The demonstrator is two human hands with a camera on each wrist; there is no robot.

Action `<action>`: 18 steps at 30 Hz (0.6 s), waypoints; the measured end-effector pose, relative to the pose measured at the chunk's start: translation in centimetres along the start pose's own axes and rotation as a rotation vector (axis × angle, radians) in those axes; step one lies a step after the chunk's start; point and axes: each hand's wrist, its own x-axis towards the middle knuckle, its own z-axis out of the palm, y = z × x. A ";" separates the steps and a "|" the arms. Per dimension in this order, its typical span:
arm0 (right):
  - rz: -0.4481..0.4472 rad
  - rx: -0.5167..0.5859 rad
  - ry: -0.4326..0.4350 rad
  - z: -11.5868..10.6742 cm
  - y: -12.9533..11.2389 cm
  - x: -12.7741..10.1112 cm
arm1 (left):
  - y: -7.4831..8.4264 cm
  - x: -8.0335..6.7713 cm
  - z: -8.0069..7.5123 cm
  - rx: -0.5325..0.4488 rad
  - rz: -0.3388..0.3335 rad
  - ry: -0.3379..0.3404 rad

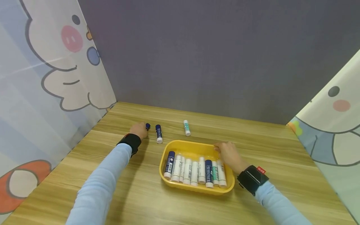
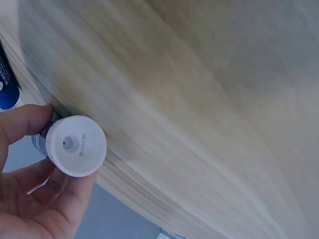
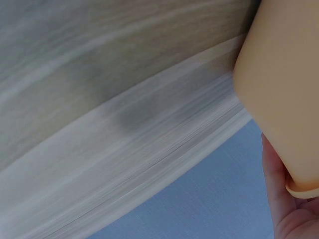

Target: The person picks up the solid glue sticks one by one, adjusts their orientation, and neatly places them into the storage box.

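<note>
My left hand [image 1: 139, 130] pinches a glue stick at the far left of the table; its dark blue cap [image 1: 147, 126] pokes out beyond the fingers. In the left wrist view the white round base [image 2: 79, 146] of this glue stick faces the camera, between thumb and fingers. A yellow plastic tray [image 1: 197, 188] holds a row of several glue sticks, mostly white, with blue and green ones among them. With my right hand [image 1: 231, 156] I grip the tray's far right rim. The right wrist view shows the fingers [image 3: 275, 181] at the rim beside the tray's outer wall [image 3: 284, 89].
A blue glue stick [image 1: 158, 133] lies just right of the left hand. Farther right, a smaller white and green one [image 1: 187, 127] lies behind the tray. The wooden table [image 1: 152, 200] meets a grey panel [image 1: 202, 62] at the back and printed cloth [image 1: 50, 93] at the sides.
</note>
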 end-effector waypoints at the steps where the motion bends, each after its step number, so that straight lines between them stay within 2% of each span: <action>1: -0.007 -0.001 0.004 0.0 0.0 0.0 | 0.0 0.0 -0.1 0.003 0.003 0.006; 7: -0.041 -0.010 0.032 0.0 0.1 0.1 | -0.3 0.0 -0.1 0.014 0.022 0.019; 18: -0.024 -0.004 0.017 0.0 0.1 0.0 | -0.7 0.1 0.1 0.006 0.056 0.017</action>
